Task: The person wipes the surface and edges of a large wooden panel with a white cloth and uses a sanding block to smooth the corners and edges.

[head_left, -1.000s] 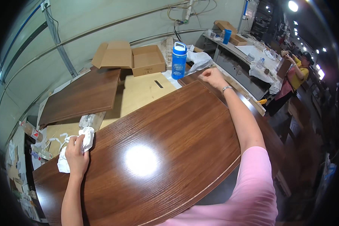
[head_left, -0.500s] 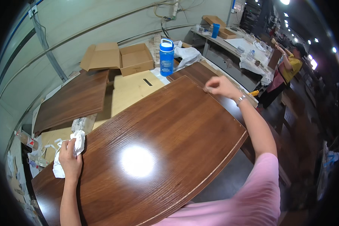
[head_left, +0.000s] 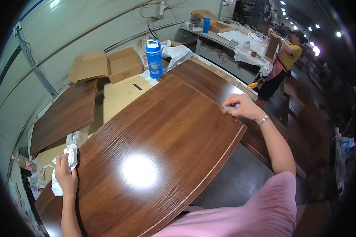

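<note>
Brown glossy panel (head_left: pixel 154 154) | our left hand (head_left: pixel 65 177) fingers grip white rag (head_left: pixel 69 158) | right hand (head_left: pixel 241 108) fingers pinch panel edge | open cardboard box (head_left: pixel 124 65) contents unseen | blue bottle (head_left: pixel 154 59) capped

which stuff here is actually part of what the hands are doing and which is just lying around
In hand:
large glossy wood panel
white cloth, held by the left hand
right hand, on the panel's far edge

Lying about:
blue bottle
open cardboard boxes
smaller dark panel

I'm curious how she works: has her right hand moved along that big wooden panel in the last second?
Yes. The right hand slid along the panel edge, away from the blue bottle, toward its near corner.
</note>
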